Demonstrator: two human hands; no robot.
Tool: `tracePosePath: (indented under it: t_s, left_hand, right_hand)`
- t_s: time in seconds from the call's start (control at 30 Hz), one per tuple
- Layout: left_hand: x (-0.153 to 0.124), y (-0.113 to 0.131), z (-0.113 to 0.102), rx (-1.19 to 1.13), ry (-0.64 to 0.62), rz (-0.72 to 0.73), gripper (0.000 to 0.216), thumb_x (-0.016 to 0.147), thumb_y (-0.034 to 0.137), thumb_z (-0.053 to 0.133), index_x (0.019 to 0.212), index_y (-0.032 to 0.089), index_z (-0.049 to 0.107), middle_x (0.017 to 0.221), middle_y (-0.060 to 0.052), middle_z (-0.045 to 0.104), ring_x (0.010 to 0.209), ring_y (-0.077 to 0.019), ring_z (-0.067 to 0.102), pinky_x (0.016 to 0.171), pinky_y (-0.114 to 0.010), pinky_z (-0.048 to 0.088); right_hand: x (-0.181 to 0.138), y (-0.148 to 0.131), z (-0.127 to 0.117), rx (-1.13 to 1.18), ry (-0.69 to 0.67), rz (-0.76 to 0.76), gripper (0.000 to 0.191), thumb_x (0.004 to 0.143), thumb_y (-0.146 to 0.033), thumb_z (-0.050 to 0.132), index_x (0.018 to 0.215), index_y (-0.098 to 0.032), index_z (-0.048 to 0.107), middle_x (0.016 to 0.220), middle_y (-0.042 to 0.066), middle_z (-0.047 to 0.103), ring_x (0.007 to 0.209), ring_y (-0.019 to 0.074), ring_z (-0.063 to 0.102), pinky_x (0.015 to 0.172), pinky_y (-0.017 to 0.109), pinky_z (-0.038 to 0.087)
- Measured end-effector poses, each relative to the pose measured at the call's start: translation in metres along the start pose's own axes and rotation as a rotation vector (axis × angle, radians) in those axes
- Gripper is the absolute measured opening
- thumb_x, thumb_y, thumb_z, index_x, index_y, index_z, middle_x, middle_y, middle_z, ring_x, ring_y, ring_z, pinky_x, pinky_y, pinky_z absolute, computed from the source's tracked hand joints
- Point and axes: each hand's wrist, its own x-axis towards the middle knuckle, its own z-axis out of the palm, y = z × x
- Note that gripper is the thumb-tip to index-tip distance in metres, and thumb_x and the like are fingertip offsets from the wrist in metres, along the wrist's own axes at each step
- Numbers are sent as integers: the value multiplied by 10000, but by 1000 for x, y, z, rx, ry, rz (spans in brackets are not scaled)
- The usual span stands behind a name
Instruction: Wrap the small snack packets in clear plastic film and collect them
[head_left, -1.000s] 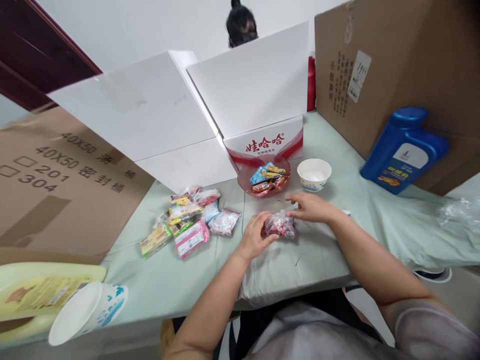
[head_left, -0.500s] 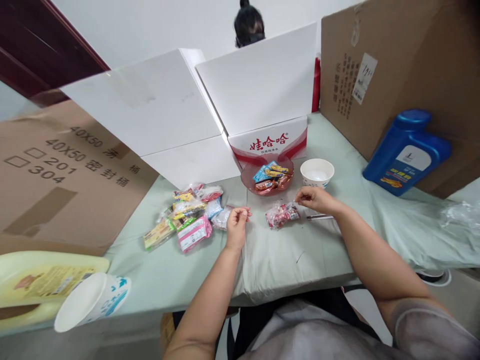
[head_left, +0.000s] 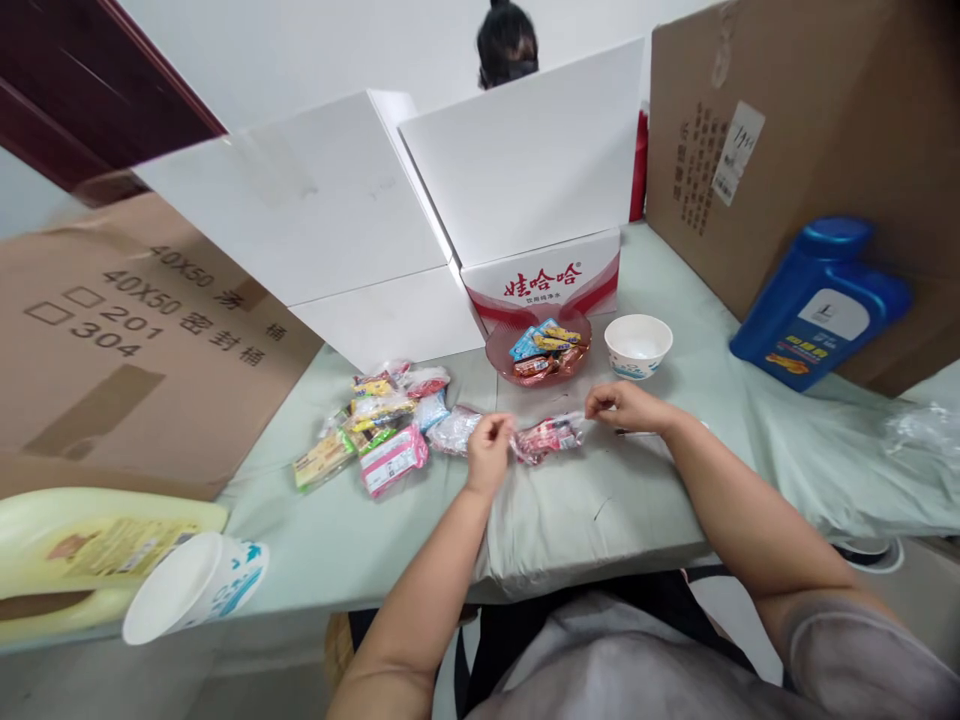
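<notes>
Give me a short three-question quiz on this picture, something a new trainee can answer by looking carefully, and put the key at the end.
1. Multiple choice. What lies between the left hand and the right hand?
a) a yellow jug
b) a clear bag with red contents
c) a brown carton

2. True or false. The white paper bowl stands to the right of the pink see-through bowl.

3. Short answer. What colour is the bottle standing at the right of the picture?

Key: 1. b; 2. true; 3. blue.
</notes>
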Motion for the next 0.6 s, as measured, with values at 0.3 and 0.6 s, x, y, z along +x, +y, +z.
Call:
tracePosePath:
  t_s: [0.3,0.6]
  left_hand:
    - [10,-13,-20,37,316,12,146,851,342,518,808,208,475,701,29,509,571,-101,496,556,-221,430]
    - [-4,13,-9,413,-295,466,324,783,364,667,1048,193,595,1065,-96,624,1031,-245,576,928,-427,468]
  right_hand:
    - [-6,11,-18,-193,161,16,260,617,-44,457,686,-192,658,856,44,667,853,194,616,835,344,483]
    - [-1,-11,8,-318,136,-218,364,750,-247,677,1107,-187,642,1147,110,641,1096,260,560,955,425,424]
